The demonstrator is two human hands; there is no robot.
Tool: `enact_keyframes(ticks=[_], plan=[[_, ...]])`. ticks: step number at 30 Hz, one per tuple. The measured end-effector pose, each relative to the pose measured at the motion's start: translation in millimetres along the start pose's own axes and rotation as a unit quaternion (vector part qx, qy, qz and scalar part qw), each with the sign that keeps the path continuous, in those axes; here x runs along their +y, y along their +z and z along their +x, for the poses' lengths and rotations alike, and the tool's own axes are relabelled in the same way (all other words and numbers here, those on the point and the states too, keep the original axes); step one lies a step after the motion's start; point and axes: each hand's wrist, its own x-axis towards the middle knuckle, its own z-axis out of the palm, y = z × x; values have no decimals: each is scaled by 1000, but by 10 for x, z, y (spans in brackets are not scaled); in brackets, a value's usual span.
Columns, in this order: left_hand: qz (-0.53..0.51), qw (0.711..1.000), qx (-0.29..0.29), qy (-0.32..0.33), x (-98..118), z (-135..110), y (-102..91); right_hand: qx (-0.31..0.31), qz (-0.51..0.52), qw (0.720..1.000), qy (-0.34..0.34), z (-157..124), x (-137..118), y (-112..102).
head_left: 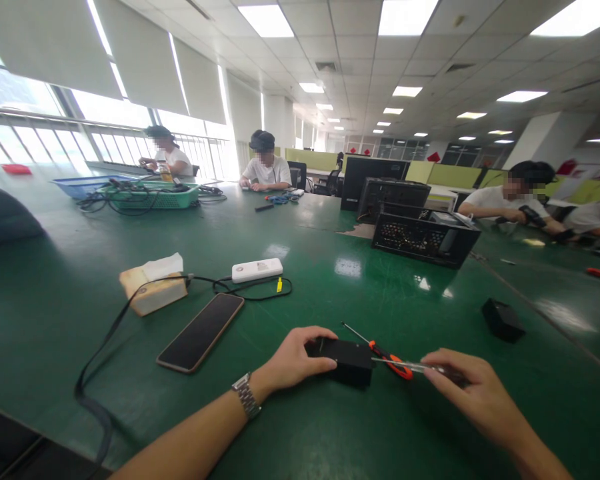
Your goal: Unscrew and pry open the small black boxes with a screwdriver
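Note:
My left hand (300, 360), with a metal watch on its wrist, grips a small black box (353, 363) at its left end, thumb in front and fingers behind. In my right hand (467, 383) is a screwdriver with a clear handle (417, 367), held between thumb and fingers. Its thin shaft points left, and the tip meets the right end of the box; whether it sits in a screw is too small to tell. Behind that shaft a second screwdriver, orange and black (393, 361), lies on the green table (300, 427).
Left of my hands lie a phone (203, 331), a tissue pack (155, 283) and a white power bank (257, 269) with a black cable. Another black box (503, 320) stands to the right. Farther back are a computer case (425, 237), a green basket (153, 195) and several people at work.

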Motion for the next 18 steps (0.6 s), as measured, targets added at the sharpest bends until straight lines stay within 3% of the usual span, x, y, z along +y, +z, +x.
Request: enact_keyframes(ticks=[7, 13, 18], plan=[[58, 998, -11, 31, 63, -38, 45, -76, -50, 996, 14, 0, -2, -97], [64, 997, -17, 32, 82, -39, 48, -44, -92, 994, -27, -57, -189, -116], [68, 997, -21, 31, 138, -48, 115, -74, -105, 991, -27, -68, -398, -9]])
